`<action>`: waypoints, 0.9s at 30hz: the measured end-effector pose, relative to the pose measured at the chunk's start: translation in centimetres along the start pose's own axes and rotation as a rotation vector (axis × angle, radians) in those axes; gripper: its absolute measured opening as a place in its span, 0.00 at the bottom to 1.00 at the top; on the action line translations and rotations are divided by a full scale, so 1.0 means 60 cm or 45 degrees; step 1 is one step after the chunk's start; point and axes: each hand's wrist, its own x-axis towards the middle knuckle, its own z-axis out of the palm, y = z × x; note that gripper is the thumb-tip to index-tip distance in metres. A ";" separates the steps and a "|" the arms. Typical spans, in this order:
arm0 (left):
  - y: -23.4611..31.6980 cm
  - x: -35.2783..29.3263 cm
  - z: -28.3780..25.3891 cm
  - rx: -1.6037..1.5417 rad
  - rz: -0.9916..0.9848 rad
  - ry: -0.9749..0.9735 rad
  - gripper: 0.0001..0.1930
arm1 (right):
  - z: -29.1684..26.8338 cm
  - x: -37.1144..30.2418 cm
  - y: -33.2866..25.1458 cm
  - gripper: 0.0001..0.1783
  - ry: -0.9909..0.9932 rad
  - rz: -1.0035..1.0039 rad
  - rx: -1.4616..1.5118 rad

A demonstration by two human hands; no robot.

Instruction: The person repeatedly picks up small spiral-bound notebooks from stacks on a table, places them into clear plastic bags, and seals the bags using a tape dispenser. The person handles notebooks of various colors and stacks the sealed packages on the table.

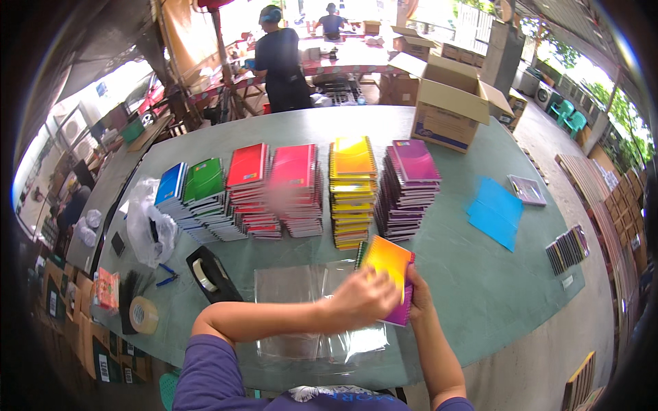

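Observation:
My right hand (pixel 419 293) grips a purple spiral notebook (pixel 397 316) by its coil side, above the near part of the table. A yellow-orange spiral notebook (pixel 388 257) lies over it, and my left hand (pixel 363 296), slightly blurred, has its curled fingers on that one. Behind them a dark coil edge peeks out, mostly hidden. Beneath my left forearm lie clear plastic sleeves (pixel 288 284). Beyond stand notebook stacks: blue (pixel 171 183), green (pixel 204 179), red (pixel 248 164), pink (pixel 293 166), yellow (pixel 353 161) and purple (pixel 415 161).
At left are a plastic bag (pixel 145 233), a black tape dispenser (pixel 211 275), blue pliers (pixel 166 275) and a tape roll (pixel 143 315). Blue sheets (pixel 495 212) and small packs (pixel 568 245) lie right. An open carton (pixel 447 113) stands at the far edge; people work beyond.

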 end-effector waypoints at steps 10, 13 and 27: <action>-0.289 -0.065 -0.055 0.026 -0.905 0.307 0.13 | 0.012 0.034 0.026 0.30 0.162 0.077 -0.566; -0.205 -0.024 -0.069 -0.920 -0.744 0.709 0.17 | -0.004 0.025 0.016 0.35 0.181 0.084 -0.134; -0.178 0.270 0.117 0.270 -0.407 -0.036 0.16 | -0.068 -0.105 0.003 0.24 0.265 -0.001 -0.128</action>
